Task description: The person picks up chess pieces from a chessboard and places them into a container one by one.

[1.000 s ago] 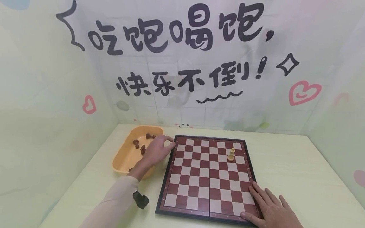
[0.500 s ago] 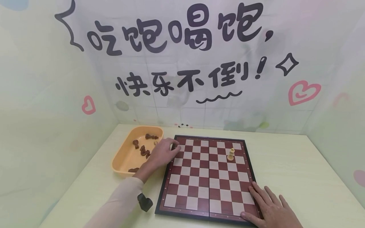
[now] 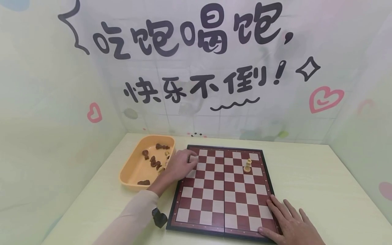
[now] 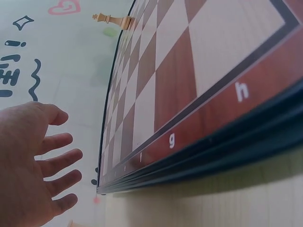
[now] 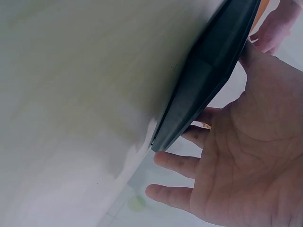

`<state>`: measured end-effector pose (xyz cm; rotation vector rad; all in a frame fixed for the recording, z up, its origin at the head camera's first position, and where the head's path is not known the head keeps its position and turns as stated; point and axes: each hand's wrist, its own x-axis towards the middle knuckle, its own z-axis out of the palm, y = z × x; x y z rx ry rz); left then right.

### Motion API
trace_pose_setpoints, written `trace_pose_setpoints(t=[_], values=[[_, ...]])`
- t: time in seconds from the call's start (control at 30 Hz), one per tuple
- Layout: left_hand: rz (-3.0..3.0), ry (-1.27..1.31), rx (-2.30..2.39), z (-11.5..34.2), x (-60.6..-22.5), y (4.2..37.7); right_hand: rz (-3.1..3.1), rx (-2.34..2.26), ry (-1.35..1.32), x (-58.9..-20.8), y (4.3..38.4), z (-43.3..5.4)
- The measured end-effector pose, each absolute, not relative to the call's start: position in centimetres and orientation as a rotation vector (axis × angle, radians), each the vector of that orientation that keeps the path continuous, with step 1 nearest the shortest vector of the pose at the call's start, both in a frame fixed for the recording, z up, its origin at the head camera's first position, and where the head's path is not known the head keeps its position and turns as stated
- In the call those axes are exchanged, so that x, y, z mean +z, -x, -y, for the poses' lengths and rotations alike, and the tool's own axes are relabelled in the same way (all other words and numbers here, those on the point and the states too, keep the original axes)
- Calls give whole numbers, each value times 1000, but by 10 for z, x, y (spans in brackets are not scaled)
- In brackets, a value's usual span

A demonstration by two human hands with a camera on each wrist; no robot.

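Observation:
A folding chessboard [image 3: 215,204] lies flat on the table, with one pale wooden king [image 3: 248,166] standing on its far right part. In the left wrist view the king [image 4: 113,20] shows its crown. My left hand [image 3: 180,165] hovers around the board's far left corner, fingers loosely bent. Its fingers look spread in the left wrist view, where the hand [image 4: 35,165] holds nothing visible. My right hand [image 3: 294,223] rests on the board's near right edge with fingers extended. From the right wrist, the palm [image 5: 251,151] faces the board's dark side [image 5: 203,75].
An orange tray [image 3: 130,173] stands left of the board. Several dark chess pieces [image 3: 154,162] and some pale ones lie in it, partly behind my left hand. A printed curtain [image 3: 196,68] hangs behind and at both sides of the table [image 3: 309,183].
My left hand has shifted rightward from between tray and board onto the board's far left corner, uncovering more pieces in the tray. My right hand and the king have stayed put.

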<state>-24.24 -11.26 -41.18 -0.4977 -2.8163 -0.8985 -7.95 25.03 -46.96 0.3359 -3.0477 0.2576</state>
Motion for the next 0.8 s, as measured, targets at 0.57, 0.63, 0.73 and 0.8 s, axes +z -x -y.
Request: trace_pose_setpoints(t=[0.57, 0.63, 0.73, 0.8], values=[[2853, 541, -889, 91, -414, 240, 3033, 244, -350, -471, 80, -251], [2859, 541, -884, 89, -413, 240, 3036, 245, -348, -471, 80, -251], [2865, 537, -867, 84, -412, 239, 3044, 248, -341, -471, 80, -251], [2868, 536, -852, 81, -413, 239, 3051, 250, -337, -471, 80, -251]])
